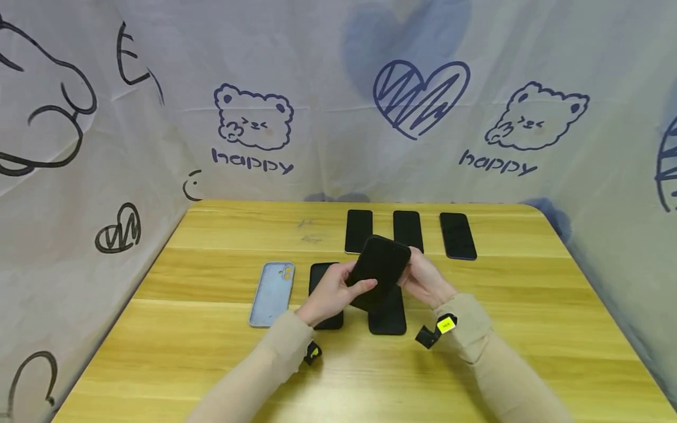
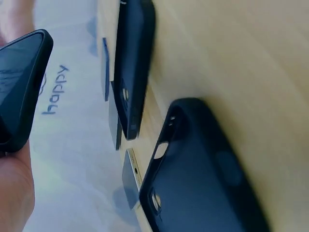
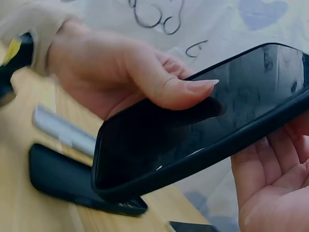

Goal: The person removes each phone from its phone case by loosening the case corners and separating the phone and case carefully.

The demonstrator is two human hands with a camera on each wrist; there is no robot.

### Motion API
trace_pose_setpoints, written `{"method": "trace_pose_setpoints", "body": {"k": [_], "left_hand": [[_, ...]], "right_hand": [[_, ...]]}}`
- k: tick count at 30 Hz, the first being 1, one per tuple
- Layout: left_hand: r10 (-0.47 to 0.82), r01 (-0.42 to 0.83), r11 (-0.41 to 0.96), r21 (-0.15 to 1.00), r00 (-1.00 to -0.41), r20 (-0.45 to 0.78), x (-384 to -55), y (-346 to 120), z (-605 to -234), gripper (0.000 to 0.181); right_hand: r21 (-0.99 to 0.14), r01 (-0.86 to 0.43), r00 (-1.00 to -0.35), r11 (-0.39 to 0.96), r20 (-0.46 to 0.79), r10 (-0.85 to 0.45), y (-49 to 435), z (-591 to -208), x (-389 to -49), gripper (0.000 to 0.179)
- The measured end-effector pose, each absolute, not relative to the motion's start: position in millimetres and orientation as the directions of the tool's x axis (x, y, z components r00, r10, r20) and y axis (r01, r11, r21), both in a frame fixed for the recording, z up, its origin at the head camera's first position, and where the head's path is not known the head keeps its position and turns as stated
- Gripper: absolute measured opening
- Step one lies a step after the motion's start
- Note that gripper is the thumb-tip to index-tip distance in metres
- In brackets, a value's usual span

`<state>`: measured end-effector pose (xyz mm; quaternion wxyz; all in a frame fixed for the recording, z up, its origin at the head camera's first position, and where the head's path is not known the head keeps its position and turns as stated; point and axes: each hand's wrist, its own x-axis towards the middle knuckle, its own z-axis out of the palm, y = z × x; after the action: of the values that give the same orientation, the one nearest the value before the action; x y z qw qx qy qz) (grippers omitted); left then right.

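Note:
A dark phone in a black case [image 1: 383, 261] is held above the table between both hands, tilted, its glossy screen facing up. My left hand [image 1: 330, 294] grips its lower left side, the thumb lying across the screen [image 3: 145, 145] and the other fingers behind. At the upper right edge, my right hand [image 1: 423, 279] holds the phone from the side and beneath; its thumb is mostly hidden. Below the hands lie two black phone cases, a left one [image 1: 333, 320] and a right one [image 1: 388, 320], open side up and partly covered from the head view.
A light blue phone case [image 1: 271, 294] lies to the left on the wooden table [image 1: 502, 364]. Along the back are a left phone [image 1: 358, 229], a middle phone [image 1: 407, 226] and a right phone [image 1: 458, 236]. Printed cloth [image 1: 328, 141] hangs behind the table.

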<state>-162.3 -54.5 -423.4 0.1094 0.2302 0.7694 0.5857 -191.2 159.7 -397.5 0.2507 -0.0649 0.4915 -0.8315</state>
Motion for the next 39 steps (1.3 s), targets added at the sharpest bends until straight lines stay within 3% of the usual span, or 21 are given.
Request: {"method": "trace_pose_setpoints", "body": {"k": [9, 21, 29, 39], "left_hand": [[0.408, 0.142, 0.179, 0.974, -0.911, 0.058, -167, -53, -422, 0.031], [0.43, 0.171, 0.187, 0.967, -0.9, 0.076, -166, -58, -421, 0.033], [0.478, 0.167, 0.179, 0.97, -0.876, 0.062, -167, -61, -421, 0.031], [0.543, 0.186, 0.182, 0.965, -0.838, 0.059, -169, -61, -418, 0.03]], "right_hand": [[-0.831, 0.241, -0.857, -0.502, 0.062, -0.512, 165, -392, -192, 0.044], [-0.913, 0.101, -0.842, -0.395, 0.133, -0.523, 167, -388, -192, 0.045], [-0.939, 0.099, -0.892, -0.33, 0.064, -0.447, 162, -389, -192, 0.044], [-0.874, 0.334, -0.849, -0.353, -0.117, -0.515, 163, -385, -197, 0.046]]}}
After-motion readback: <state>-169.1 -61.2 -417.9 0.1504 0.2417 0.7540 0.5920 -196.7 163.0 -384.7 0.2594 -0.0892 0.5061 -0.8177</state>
